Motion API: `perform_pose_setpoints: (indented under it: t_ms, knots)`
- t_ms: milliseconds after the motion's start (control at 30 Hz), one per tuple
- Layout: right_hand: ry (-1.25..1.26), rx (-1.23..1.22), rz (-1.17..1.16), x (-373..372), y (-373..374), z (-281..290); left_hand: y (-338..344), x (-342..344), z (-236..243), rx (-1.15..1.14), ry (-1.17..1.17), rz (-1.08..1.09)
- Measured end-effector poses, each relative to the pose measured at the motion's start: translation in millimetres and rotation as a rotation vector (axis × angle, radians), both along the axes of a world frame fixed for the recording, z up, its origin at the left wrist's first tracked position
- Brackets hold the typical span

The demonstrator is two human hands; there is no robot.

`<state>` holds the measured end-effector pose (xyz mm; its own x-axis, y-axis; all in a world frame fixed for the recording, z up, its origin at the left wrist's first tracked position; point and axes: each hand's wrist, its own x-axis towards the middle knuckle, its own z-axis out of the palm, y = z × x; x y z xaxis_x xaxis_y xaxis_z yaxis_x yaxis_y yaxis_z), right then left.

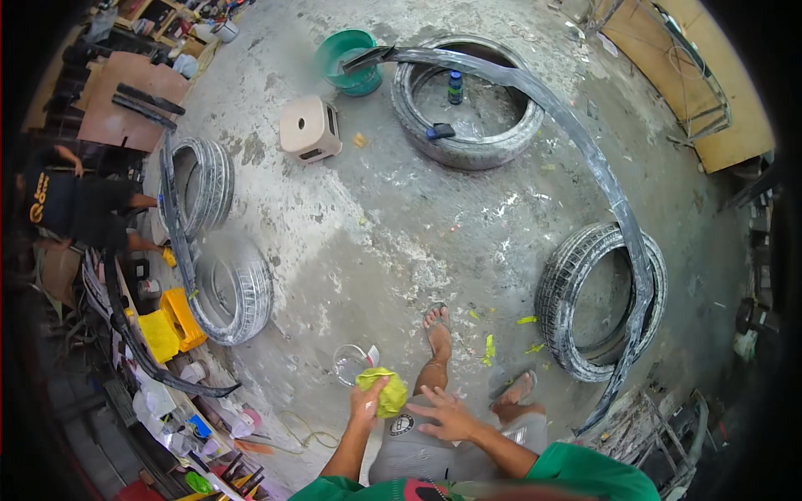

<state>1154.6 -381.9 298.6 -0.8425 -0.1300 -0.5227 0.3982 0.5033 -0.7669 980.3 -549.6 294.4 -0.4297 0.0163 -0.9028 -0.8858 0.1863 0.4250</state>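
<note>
Left hand: fingers closed around a crumpled yellow-green cloth, which bulges out to the right of the grip. Cloth located above the floor, beside the left knee of the grey shorts.

Right hand: fingers spread and loosely extended, nothing seen in the grip; positioned over the shorts, contact with the fabric not determinable.

Clear round tub, white label at one side: just beyond the cloth, partly hidden by it.

Long curved dark-grey strip, dusty surface: laid over two supports, a whitened black tyre ahead and a second dusty black tyre at right. Far end overlaps a green plastic bucket in view; contact cannot be told.

Within the ring of the tyre ahead: blue bottle, upright. On its near rim: small dark block.

Beige plastic stool: near the bucket, on the open side of the floor.

At left: two further grey-dusted tyres under a narrow dark strip; a co-worker in dark clothing beside them; yellow plastic container adjacent.
</note>
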Motion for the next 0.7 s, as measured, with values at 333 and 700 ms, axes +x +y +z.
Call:
perform_pose_setpoints:
  t_ms: [333,700]
  knots:
    - [0.23,0.451,-0.757,-157.5,293.4,-56.7,-108.7,-98.2,-44.2,-0.582,0.24,-0.459]
    - [0.481,0.665,-0.647,-583.6,607.2,-255.0,-73.2,-157.9,-24.8,-0.633,-0.056,-0.786]
